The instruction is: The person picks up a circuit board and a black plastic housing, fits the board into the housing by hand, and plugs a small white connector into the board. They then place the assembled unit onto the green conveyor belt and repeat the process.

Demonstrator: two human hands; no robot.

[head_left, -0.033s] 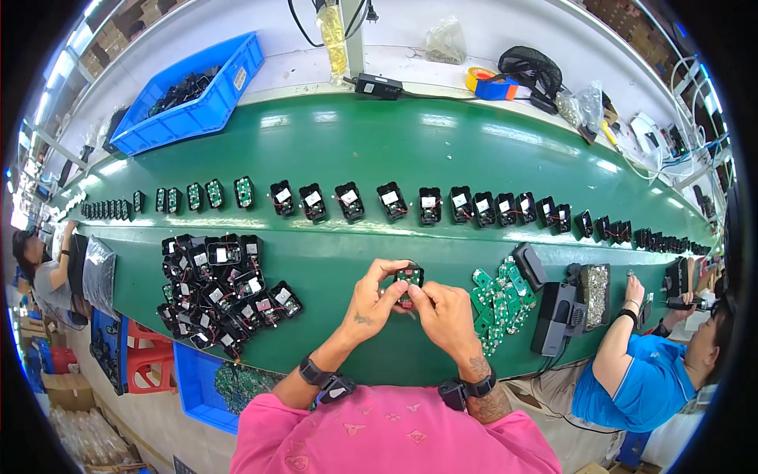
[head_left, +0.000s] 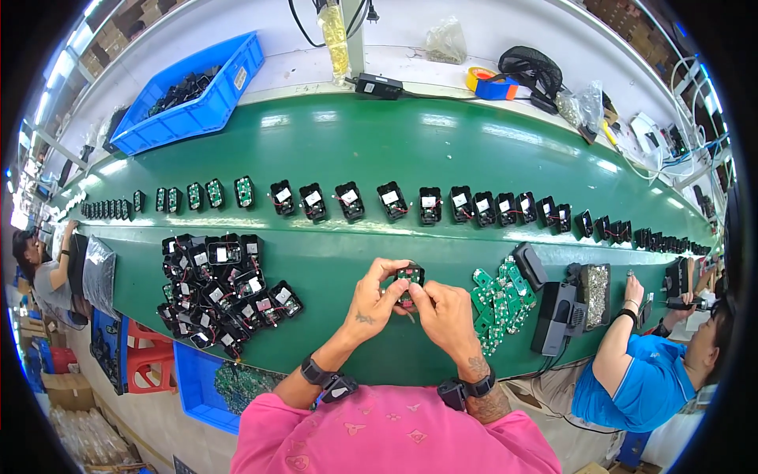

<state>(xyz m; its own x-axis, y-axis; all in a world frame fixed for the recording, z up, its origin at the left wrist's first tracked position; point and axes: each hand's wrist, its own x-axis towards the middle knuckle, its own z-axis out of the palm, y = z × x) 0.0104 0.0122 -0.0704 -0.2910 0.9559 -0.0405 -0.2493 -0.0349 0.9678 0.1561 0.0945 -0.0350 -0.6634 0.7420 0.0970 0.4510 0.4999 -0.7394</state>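
Note:
In front of my chest, my left hand (head_left: 373, 299) is closed round a small black plastic case with a green circuit board (head_left: 410, 275) in it. My right hand (head_left: 444, 306) grips the lower right of the same case, and both thumbs press on the board. Red parts show on the board; the case's underside is hidden by my fingers. Left of my hands lies a heap of black cases (head_left: 212, 294) with white-labelled parts and thin wires. Close to my right hand is a pile of loose green circuit boards (head_left: 503, 304).
A row of black cases (head_left: 429, 207) crosses the green table (head_left: 355, 142). Right of the boards stand a black device (head_left: 555, 318) and a tray of small metal parts (head_left: 594, 294). A blue bin (head_left: 189, 114) sits back left. A co-worker in blue (head_left: 632, 387) works at right.

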